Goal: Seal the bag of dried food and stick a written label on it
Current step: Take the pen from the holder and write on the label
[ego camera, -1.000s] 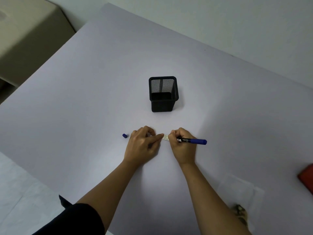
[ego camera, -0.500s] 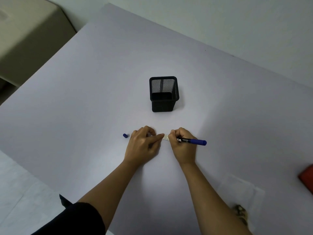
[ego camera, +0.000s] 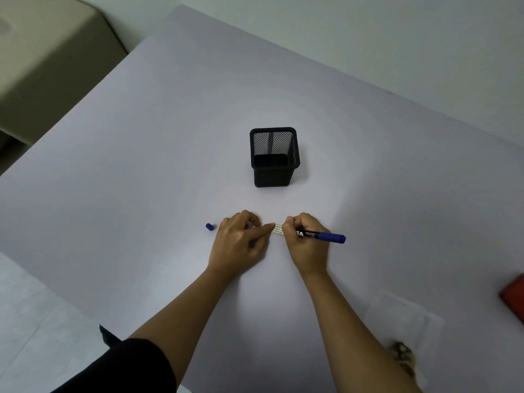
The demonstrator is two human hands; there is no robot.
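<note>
A small pale label (ego camera: 278,229) with printed lines lies flat on the lilac table (ego camera: 141,165). My left hand (ego camera: 241,241) rests on the table with its forefinger tip pressed on the label's left end. My right hand (ego camera: 307,242) grips a blue marker (ego camera: 323,236), tip down at the label's right part, barrel pointing right. The marker's blue cap (ego camera: 209,226) lies just left of my left hand. A clear plastic bag (ego camera: 408,321) with brown dried food (ego camera: 402,353) at its near end lies at the lower right, partly hidden by my right forearm.
A black mesh pen holder (ego camera: 273,157) stands behind the hands. A red object (ego camera: 514,296) is cut off at the right edge. A beige piece of furniture (ego camera: 42,52) stands off the table's far left corner. The table's near left edge drops to a pale floor.
Hands, label and marker hold almost the same pose; only a slight shift of the view.
</note>
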